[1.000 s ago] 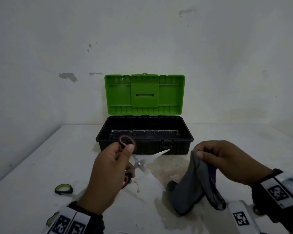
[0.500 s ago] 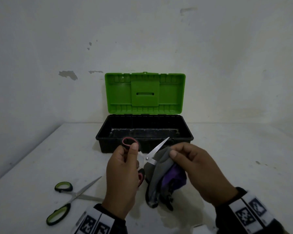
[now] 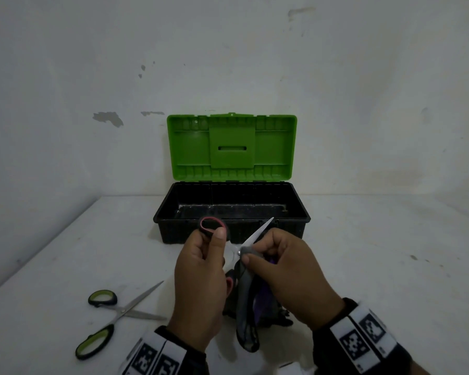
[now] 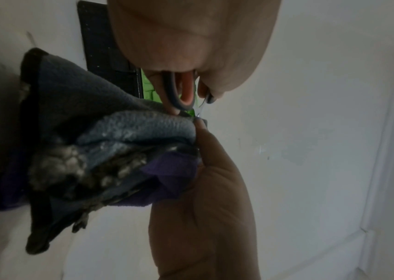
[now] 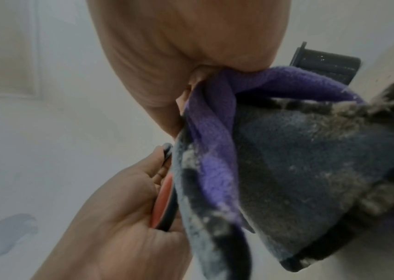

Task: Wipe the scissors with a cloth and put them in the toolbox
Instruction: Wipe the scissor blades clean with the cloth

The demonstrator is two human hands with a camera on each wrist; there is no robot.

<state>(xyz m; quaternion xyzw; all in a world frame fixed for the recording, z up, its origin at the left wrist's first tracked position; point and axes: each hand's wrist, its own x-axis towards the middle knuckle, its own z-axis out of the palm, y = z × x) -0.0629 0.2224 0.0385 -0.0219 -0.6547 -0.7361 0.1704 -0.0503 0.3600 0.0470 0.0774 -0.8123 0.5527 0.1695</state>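
My left hand (image 3: 201,269) grips the black-and-red handles of a pair of scissors (image 3: 256,234), held open above the table in front of the toolbox (image 3: 232,212). One blade points up and right; the other is wrapped in a grey and purple cloth (image 3: 248,301). My right hand (image 3: 279,266) pinches that cloth around the blade near the pivot. The red handle (image 4: 186,89) shows inside my left fingers in the left wrist view. The cloth (image 5: 286,161) hangs from my right fingers in the right wrist view. The black toolbox stands open with its green lid (image 3: 232,147) upright.
A second pair of scissors with green-and-black handles (image 3: 114,318) lies open on the white table (image 3: 65,253) at the left front. White walls close in behind the toolbox and on the left.
My right hand brought the cloth from the right over to the scissors and closed it around one blade. My left hand raised the scissors slightly.
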